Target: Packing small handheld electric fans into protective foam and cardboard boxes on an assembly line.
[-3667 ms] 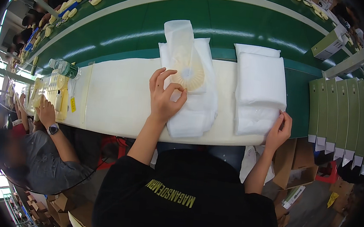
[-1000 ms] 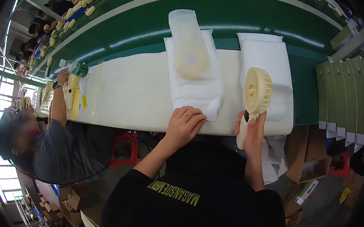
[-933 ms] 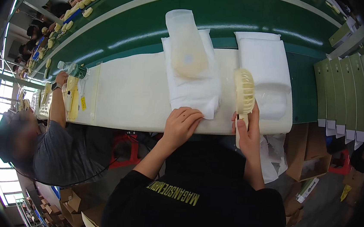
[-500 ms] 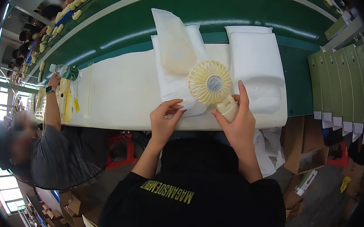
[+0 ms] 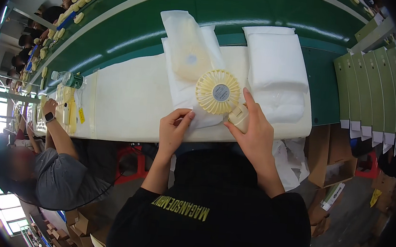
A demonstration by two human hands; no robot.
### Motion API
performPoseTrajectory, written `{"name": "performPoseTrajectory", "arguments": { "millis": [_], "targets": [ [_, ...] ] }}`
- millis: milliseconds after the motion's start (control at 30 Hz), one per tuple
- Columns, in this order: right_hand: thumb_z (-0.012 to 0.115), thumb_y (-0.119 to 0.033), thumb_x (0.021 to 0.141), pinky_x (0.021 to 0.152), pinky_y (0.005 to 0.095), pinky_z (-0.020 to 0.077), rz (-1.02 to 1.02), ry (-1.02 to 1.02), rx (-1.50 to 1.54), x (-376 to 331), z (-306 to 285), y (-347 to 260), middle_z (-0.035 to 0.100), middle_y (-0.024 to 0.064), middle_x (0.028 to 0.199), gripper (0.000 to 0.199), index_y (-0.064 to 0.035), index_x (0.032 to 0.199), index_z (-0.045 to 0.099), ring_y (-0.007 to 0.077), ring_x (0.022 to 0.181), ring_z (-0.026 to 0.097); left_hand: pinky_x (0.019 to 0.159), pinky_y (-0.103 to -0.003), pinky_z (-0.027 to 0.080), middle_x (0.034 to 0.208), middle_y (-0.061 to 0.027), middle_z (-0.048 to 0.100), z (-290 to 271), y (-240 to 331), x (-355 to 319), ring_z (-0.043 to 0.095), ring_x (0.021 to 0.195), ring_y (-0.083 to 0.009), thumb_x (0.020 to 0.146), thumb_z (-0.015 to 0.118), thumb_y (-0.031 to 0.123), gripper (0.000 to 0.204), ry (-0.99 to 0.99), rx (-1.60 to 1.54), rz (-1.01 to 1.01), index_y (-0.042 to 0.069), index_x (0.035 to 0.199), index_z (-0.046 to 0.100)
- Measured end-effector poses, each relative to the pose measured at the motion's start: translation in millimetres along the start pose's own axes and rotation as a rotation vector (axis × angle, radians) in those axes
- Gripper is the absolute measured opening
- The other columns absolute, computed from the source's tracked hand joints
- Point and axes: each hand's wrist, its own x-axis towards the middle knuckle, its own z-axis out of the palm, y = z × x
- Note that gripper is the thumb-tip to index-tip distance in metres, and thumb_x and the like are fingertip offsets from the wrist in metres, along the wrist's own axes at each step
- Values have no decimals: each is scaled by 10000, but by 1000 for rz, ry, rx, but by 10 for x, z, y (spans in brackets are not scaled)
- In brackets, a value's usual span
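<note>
A cream handheld fan (image 5: pixel 206 86) with a ribbed round head and a grey centre disc is held by its short handle in my right hand (image 5: pixel 256 133). Thumb and fingers close round that handle. At the near edge of a white plastic bag (image 5: pixel 203 120), my left hand (image 5: pixel 174 131) pinches with thumb and forefinger. The fan head hovers over this bag, which lies on a small pile of white bags (image 5: pixel 217 50). Just beyond the fan, a bagged fan (image 5: pixel 187 59) shows faintly through its translucent wrapping.
A thick stack of white bags (image 5: pixel 279 60) lies to the right on the white-covered table (image 5: pixel 129 98). Behind runs a green conveyor belt (image 5: pixel 134 42). Green-and-white cartons (image 5: pixel 370 91) stand at right. At left, a co-worker (image 5: pixel 66 173) sits near a plastic bottle (image 5: pixel 72 79).
My right hand and the fan have shifted slightly left and nearer to me. My left hand has moved a little left. The co-worker's hand has left the bottle.
</note>
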Motion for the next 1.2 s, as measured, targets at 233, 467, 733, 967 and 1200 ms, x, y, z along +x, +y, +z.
{"name": "performPoseTrajectory", "arguments": {
  "millis": [233,467,733,967,1200],
  "targets": [
    [802,-213,733,699,364,518,-27,-24,27,-14,-2,-45,582,106,1086,766,-127,1413,458,290,860,629,693,-221,483,836,-23,685,-29,-1,19,604,736,-81,884,699,75,127,-67,-256,-87,-22,964,690],
    [794,-205,743,707,372,521,-55,-32,-25,-36,-5,-69,561,108,1108,758,-123,1417,456,297,859,630,660,-220,474,815,-9,665,-39,-49,32,586,724,-63,895,693,106,107,-86,-320,-89,3,926,686],
    [800,-177,748,679,360,531,-148,-63,443,-165,46,10,507,138,1224,795,-73,1438,418,228,1023,592,674,-244,508,857,-29,664,-18,18,37,622,761,-93,956,606,150,154,-71,-532,-205,9,1000,650],
    [721,-43,812,855,292,500,424,-685,1493,-318,446,3,340,101,1449,833,-71,1518,281,160,1032,512,700,-271,545,976,-81,666,105,-62,74,666,813,-173,942,575,92,233,-302,-829,-184,-5,1155,572],
    [741,-97,810,893,308,481,295,-532,1223,-247,234,106,500,91,1358,793,-58,1489,335,195,1029,541,647,-264,496,906,-38,649,126,271,212,602,768,-98,978,529,109,120,-123,-571,-166,17,1001,602]
  ]
}}
